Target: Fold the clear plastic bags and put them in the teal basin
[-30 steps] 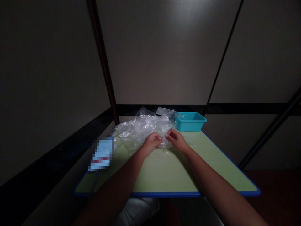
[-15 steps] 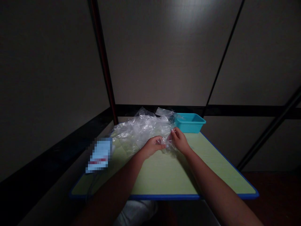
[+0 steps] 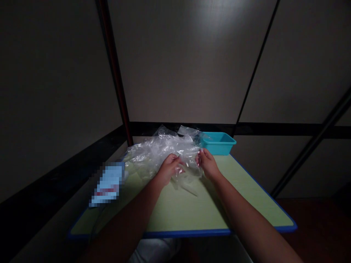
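A clear plastic bag [image 3: 188, 157] stretches between my two hands above the table. My left hand [image 3: 169, 170] grips its left side with thumb and fingers, and part of the film hangs below the fingertips. On the other side, my right hand [image 3: 207, 163] pinches the plastic near its upper edge. Behind and to the left lies a heap of crumpled clear plastic bags [image 3: 153, 149]. Where the held bag ends and the heap begins, I cannot tell.
A turquoise plastic basket [image 3: 219, 146] stands at the table's back right, with film touching its left rim. A pixelated pale blue object [image 3: 108, 184] is at the left edge. The light green table [image 3: 192, 215] has a blue rim; walls rise behind and left.
My hands have moved apart, the left one shifting left, and the plastic between them has spread out. A strip of film now hangs lower in front. The view has turned slightly.
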`<state>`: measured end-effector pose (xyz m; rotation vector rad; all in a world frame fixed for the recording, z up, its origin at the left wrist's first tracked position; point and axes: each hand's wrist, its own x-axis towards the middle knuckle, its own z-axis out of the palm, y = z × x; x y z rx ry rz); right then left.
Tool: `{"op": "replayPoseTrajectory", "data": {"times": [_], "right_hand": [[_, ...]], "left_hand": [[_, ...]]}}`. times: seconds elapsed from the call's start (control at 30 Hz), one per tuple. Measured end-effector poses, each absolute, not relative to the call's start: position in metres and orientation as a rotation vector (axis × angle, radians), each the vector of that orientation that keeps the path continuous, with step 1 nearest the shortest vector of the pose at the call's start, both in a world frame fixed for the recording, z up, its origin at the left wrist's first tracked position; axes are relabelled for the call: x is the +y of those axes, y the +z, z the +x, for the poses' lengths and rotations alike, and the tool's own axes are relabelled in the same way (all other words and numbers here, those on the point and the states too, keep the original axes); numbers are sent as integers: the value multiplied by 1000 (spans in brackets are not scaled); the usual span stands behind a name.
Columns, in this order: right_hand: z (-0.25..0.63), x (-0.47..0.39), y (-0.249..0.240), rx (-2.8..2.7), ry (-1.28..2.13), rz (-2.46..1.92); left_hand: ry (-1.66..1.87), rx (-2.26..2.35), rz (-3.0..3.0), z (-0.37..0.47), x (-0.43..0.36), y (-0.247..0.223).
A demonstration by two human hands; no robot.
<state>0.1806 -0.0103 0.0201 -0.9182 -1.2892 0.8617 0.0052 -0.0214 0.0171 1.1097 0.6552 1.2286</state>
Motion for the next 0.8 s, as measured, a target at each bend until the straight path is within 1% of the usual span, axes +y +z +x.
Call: {"op": "replayPoseTrajectory", "data": {"times": [0.17, 0.4, 0.6, 0.7, 0.8], "right_hand": [[181, -9, 20, -1190, 845, -979], [184, -14, 24, -1321, 973, -1038], [186, -16, 26, -1481, 1063, -1026], [192, -18, 32, -1509, 1097, -1028], [205, -31, 40, -1484, 1057, -1052]], "left_hand": [[1013, 648, 1170, 4, -27, 21], [988, 744, 1220, 2, -25, 16], [1004, 732, 1095, 1, -27, 16], [931, 749, 1082, -7, -29, 24], [815, 779, 1114, -21, -35, 34]]}}
